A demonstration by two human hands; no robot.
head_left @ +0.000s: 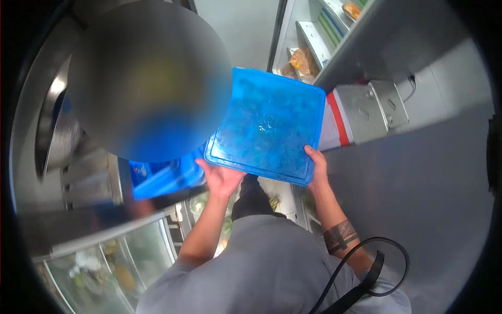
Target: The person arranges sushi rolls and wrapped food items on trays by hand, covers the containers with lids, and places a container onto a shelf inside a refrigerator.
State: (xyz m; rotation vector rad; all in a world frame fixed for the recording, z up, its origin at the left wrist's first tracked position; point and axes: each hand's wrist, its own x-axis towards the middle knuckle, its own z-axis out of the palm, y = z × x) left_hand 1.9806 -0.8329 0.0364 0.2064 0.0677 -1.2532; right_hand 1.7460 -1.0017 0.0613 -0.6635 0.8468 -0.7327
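Observation:
In front of my chest is a flat, square blue plastic lid (266,125) with rounded corners and a raised rim, its surface mottled and looking wet. Whether a box sits under it I cannot tell. My left hand (222,179) supports the near left edge from below, thumb out to the side and fingers hidden under the plastic. My right hand (317,166) grips the near right corner, its thumb on top and the other fingers underneath. To the left of my left hand lie blue plastic containers (170,180), partly hidden.
A large blurred circle hides the upper left. At the upper right an open shelf unit (308,36) holds bagged food (303,61). Beside it are a metal box (361,112) and a grey panel (418,199). Glass-topped compartments (110,267) hold food at lower left.

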